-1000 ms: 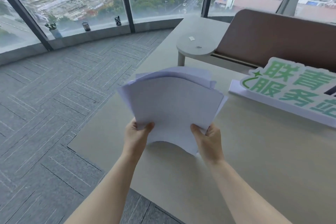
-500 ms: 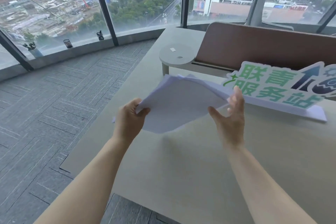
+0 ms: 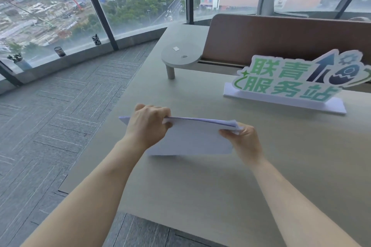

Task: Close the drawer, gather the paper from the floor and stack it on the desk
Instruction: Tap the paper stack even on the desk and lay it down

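The paper (image 3: 190, 138) is a loose stack of white sheets held above the counter (image 3: 200, 182), with its near edge low and close to the surface; whether that edge touches cannot be determined. Its long axis runs left to right, spanning between the two hands. The left hand (image 3: 148, 124) is closed over the stack's left end, fingers curled on top. The right hand (image 3: 244, 140) pinches the right end, thumb on top. Both hands are equally near, one at each end. The sheet edges are uneven at the right end. The green-lettered sign (image 3: 291, 82) stands beyond the paper, well apart. The drawer is out of view, so its state cannot be confirmed. The visible floor (image 3: 60, 106), left of the paper, shows no sheets.
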A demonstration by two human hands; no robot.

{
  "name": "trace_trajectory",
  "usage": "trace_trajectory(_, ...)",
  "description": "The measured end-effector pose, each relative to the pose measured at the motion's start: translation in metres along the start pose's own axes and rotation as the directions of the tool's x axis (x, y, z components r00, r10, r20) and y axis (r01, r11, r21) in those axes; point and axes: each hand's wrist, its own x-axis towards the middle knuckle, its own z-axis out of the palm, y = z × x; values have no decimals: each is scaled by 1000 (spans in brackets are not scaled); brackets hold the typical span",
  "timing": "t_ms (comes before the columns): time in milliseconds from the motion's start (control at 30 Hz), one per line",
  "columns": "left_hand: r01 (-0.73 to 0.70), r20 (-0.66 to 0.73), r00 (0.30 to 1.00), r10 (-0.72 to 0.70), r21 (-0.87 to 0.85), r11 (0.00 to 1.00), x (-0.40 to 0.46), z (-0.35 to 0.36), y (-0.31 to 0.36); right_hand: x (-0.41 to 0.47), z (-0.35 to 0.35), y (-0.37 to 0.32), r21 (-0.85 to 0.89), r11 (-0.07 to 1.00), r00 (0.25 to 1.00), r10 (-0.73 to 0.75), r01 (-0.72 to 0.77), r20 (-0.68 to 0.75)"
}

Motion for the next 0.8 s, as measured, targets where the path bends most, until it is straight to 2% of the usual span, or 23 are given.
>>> trace_trajectory(67, 44, -4, 999, -43, 6, 999, -4, 3, -11, -5, -1, 9, 65, 996, 998, 55, -54, -13)
trace_trajectory(133, 148, -27, 988, -149, -52, 988, -6, 5, -26, -7, -4, 14, 118, 989, 995, 98, -95, -20)
trace_trajectory(200, 293, -36, 950, -310, -240, 926, -9, 5, -41, -7, -6, 15, 137, 985, 992, 115, -108, -45)
trace_trajectory(267, 424, 32, 876, -481, -526, 738, -13, 7, -51, -5, -11, 15, 162, 981, 988, 126, -111, -87)
trace_trajectory(333, 484, 185, 822, -538, -724, 491, -19, 13, -53, -3, -15, 14, 192, 974, 985, 140, -119, -99)
trace_trajectory(400, 485, 277, 822, -498, -799, 357, -24, 24, -50, -3, -20, 14, 196, 974, 986, 138, -117, -99)
trace_trajectory(567, 330, 166, 808, -565, -923, 200, -24, 38, -27, -3, -32, 13, 160, 987, 984, 55, -28, -168)
trace_trajectory(633, 316, 165, 795, -584, -934, 166, -27, 46, -20, -8, -33, 21, 112, 992, 980, 77, -56, -186)
trace_trajectory(733, 401, 251, 778, -576, -904, 147, -38, 67, -7, -17, -30, 42, 78, 977, 958, 209, -197, -195)
trace_trajectory(800, 401, 251, 767, -590, -906, 136, -40, 75, -2, -17, -28, 47, 58, 978, 957, 206, -198, -206)
